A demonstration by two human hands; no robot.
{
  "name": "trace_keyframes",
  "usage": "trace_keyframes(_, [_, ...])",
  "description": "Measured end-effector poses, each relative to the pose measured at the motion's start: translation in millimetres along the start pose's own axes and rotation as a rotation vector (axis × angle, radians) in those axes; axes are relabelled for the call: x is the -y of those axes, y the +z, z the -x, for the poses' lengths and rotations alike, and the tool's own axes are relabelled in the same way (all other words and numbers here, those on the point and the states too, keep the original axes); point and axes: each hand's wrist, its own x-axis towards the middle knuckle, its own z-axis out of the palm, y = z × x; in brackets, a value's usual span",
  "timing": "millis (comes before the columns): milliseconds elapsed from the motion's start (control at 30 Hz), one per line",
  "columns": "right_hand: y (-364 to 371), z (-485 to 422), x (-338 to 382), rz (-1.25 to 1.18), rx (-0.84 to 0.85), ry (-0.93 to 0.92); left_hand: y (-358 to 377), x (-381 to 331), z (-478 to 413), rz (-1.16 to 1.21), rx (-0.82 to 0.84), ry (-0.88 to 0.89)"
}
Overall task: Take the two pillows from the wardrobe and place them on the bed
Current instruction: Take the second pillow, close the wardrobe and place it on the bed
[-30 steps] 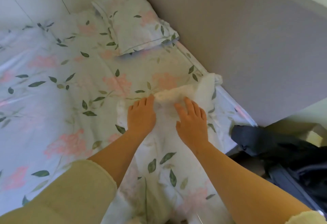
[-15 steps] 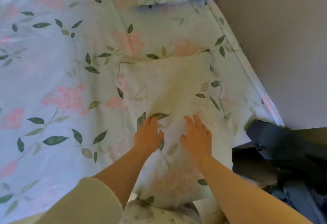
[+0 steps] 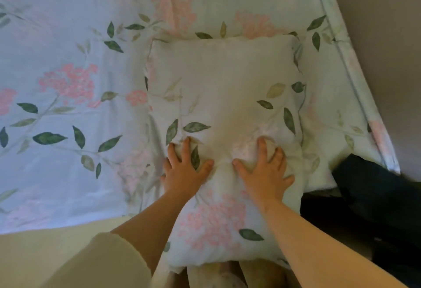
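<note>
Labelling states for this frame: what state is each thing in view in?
bed: covered by a floral sheet.
pillow: flat on the bed, near end overhanging the edge, dented.
left hand: fingers spread, pressing on the pillow.
right hand: fingers spread, pressing on the pillow.
dark cloth: crumpled beside the bed.

Dark fabric heap (image 3: 376, 201) lower right; grey wall (image 3: 382, 37) upper right.
</note>
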Motion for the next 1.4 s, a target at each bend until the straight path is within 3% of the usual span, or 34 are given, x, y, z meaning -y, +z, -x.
trace_keyframes(167, [17.0,-9.6,-1.2,0.080,-0.145,-0.053,10.8,-0.9,-8.9,-0.085,-0.130,-0.003])
trace_keyframes(267, [22.0,-14.4,-0.6,0.002,-0.166,-0.073,12.3,-2.7,-10.0,-0.145,-0.191,0.033])
trace_keyframes(367, [21.9,-20.0,-1.9,-0.046,-0.228,-0.203,3.5,-4.0,-15.9,-0.111,-0.216,0.131])
trace_keyframes(500, [13.2,-22.6,-1.6,0.031,-0.176,-0.225,-14.1,-0.6,-17.4,-0.109,-0.226,0.303])
trace_keyframes(633, [-2.6,-14.5,3.4,-0.050,-0.162,-0.212,-30.5,-3.3,-8.6,-0.109,-0.234,0.351])
trace_keyframes(833, [-46.0,4.6,28.3,-0.175,-0.227,-0.206,-80.5,-19.0,6.2,-0.003,-0.293,0.430])
trace_keyframes(1067, [-113.3,12.3,66.5,-0.346,-0.374,-0.240,-149.5,-56.9,18.5,0.164,-0.479,0.595])
trace_keyframes(1233, [-175.5,-18.2,75.1,-0.382,-0.474,-0.321,-186.4,-114.7,14.4,0.225,-0.563,0.684])
trace_keyframes(1400, [-253.3,-81.0,76.1,-0.362,-0.523,-0.387,-206.6,-202.1,-4.7,0.265,-0.583,0.655])
